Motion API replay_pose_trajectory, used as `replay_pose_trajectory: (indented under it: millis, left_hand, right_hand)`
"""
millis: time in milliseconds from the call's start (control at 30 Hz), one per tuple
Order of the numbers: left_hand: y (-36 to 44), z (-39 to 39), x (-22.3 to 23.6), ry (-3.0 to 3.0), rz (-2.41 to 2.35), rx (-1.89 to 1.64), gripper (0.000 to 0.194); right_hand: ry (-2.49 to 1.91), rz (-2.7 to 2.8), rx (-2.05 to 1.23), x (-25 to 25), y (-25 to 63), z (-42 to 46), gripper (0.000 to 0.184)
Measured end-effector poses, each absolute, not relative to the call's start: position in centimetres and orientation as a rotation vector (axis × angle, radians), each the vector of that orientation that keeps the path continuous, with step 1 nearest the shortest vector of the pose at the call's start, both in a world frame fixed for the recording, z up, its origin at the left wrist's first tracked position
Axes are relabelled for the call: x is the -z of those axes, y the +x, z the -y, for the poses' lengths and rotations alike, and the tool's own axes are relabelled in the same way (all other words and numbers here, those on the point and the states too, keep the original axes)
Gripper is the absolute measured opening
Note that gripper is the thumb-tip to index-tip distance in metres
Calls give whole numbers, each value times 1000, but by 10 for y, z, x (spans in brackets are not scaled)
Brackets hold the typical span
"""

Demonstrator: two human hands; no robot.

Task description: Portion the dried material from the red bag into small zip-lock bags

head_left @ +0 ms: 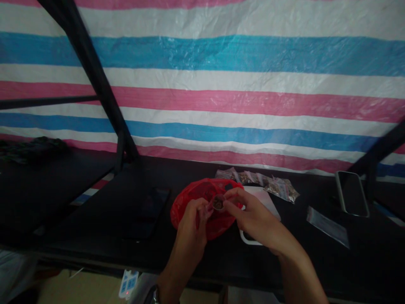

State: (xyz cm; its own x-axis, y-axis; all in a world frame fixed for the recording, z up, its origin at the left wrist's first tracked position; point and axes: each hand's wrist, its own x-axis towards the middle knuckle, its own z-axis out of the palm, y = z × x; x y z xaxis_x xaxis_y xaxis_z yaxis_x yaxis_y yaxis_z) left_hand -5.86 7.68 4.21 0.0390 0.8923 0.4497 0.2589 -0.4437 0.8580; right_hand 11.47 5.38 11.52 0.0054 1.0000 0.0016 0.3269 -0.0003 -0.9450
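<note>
Over the open red plastic bag (183,200), my right hand (249,213) pinches the rim of a small clear cup (218,203) with brown bits in it. Close on the cup's left, my left hand (192,221) is closed on something clear and shiny, which looks like a small plastic bag (209,208); its shape is partly hidden by the fingers. Under and behind my right hand lies a white tray-like object (267,202), partly covered. Several small zip bags (278,188) filled with brown bits lie in a row behind it.
A flat zip bag (329,227) and a phone (352,194) lie to the right on the black table (303,257). A dark flat tablet-like object (147,213) lies left of the red bag. Black slanted posts (91,63) frame the striped sheet. A white power strip (128,283) is below the table edge.
</note>
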Motion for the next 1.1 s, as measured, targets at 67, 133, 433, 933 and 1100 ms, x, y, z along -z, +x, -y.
replay_pose_trajectory:
  millis: [67, 133, 433, 933, 1100]
  left_hand:
    - [-59, -77, -38, 1845, -1163, -1475, 12]
    - [-62, -78, -34, 1935, -1158, -1577, 18]
    - [-80, -85, -18, 2198, -1338, -1336, 39]
    - [-68, -80, -31, 1590, -1222, -1327, 34]
    - [-69, -83, -30, 1560, -1139, -1343, 38]
  right_hand:
    - [-1440, 1489, -1005, -111, 111, -55, 13]
    - [-1445, 1540, -990, -106, 108, -57, 10]
    - [-1536, 1599, -932, -106, 107, -59, 6]
    - [-1398, 1700, -715, -118, 86, -62, 27]
    - [-1321, 1720, -638, -118, 79, -63, 35]
